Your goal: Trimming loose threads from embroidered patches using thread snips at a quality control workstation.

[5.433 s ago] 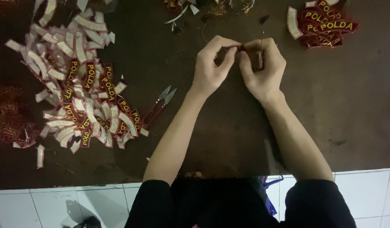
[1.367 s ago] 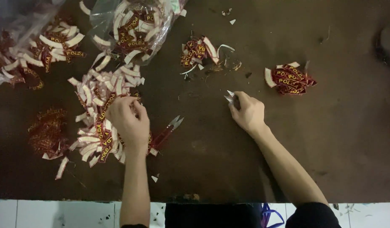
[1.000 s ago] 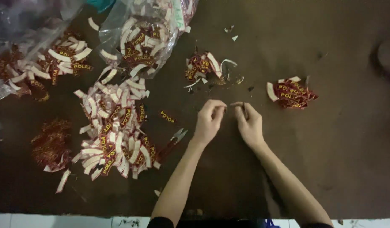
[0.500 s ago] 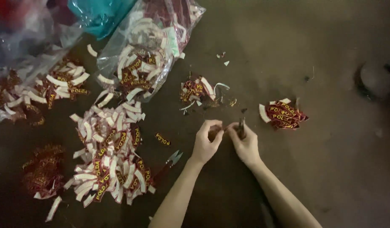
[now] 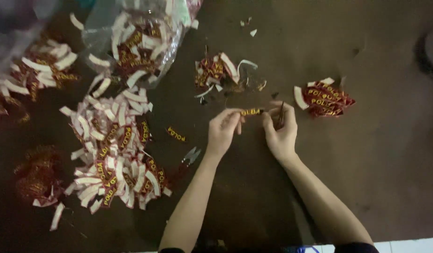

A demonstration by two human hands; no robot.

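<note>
While both hands work over a dark brown tabletop (image 5: 366, 178), the left hand (image 5: 223, 129) and right hand (image 5: 279, 129) pinch the two ends of a small red label with yellow lettering (image 5: 250, 112), stretched between their fingertips. A thin dark tool (image 5: 280, 114) stands within the right hand's closed fingers. Just beyond the right fingers lies a small stack of red labels (image 5: 325, 98); left of the left fingers spreads a large heap of labels (image 5: 115, 150), with small snips (image 5: 192, 155) near the left wrist.

Both forearms reach forward, left hand (image 5: 223, 129) and right hand (image 5: 279, 131) close together, fingers pinched.
</note>
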